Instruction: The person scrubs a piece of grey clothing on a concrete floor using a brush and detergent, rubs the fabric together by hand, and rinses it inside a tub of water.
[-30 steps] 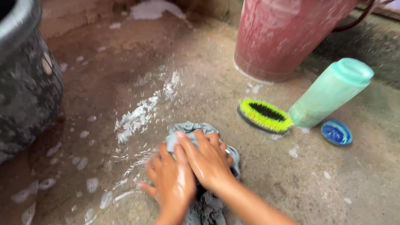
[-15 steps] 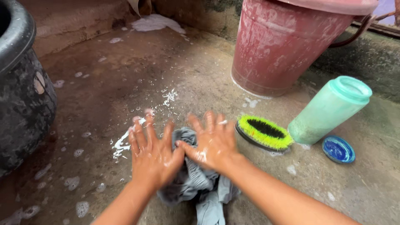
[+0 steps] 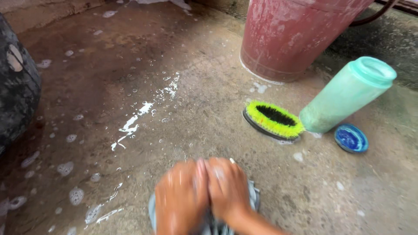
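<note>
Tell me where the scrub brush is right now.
In the head view the scrub brush lies bristles-up on the wet concrete floor, right of centre, beside the green bottle and in front of the red bucket.

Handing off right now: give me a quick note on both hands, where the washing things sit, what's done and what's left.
Left hand and right hand: side by side, pressed on the grey cloth on the wet concrete floor; both motion-blurred.
Scrub brush lies bristles up, untouched, beside the green bottle and blue lid; red bucket behind.
Done: cloth wet, suds scattered on floor.
Left: scrubbing under way; rinsing not visible.
</note>
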